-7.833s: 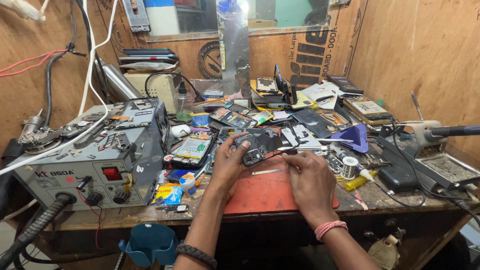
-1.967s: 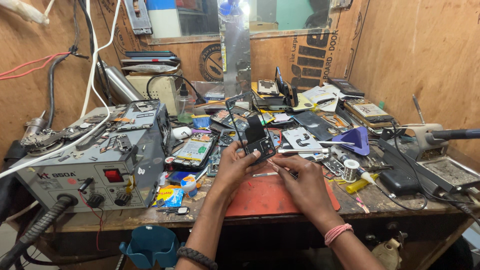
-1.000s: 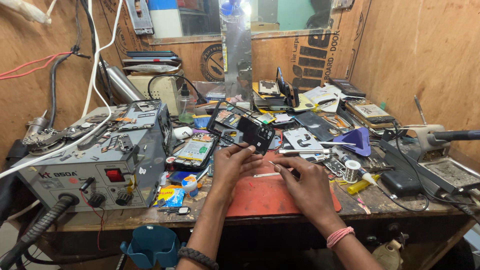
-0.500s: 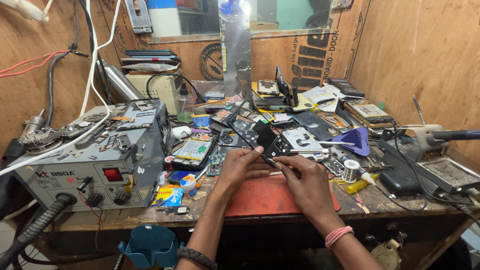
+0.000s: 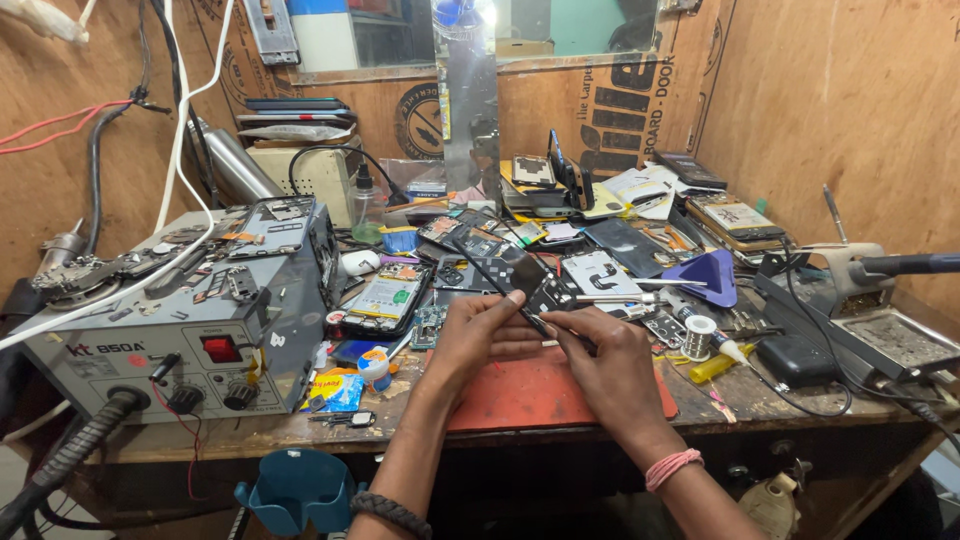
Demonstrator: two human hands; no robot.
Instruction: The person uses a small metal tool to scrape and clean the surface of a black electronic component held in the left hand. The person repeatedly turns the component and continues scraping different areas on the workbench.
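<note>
My left hand [image 5: 482,332] and my right hand [image 5: 603,360] meet over a red work mat [image 5: 520,395] near the bench's front edge. Together they hold a dark opened phone [image 5: 520,280], tilted up on edge between them. The left fingers grip its lower left side. My right hand pinches its lower right part, and a thin tool seems to lie in the fingers, too small to tell. A pink band sits on my right wrist, a dark braided band on the left.
A grey rework station [image 5: 190,330] fills the left. Opened phones and boards [image 5: 390,300] litter the middle. A purple stand [image 5: 712,275], solder spool [image 5: 698,335], yellow tube [image 5: 722,362] and black holder with iron [image 5: 880,290] sit right. A blue cup [image 5: 295,490] hangs below the bench edge.
The phone was held up higher facing me, then came down and turned on edge. Both hands drew closer together over the red mat.
</note>
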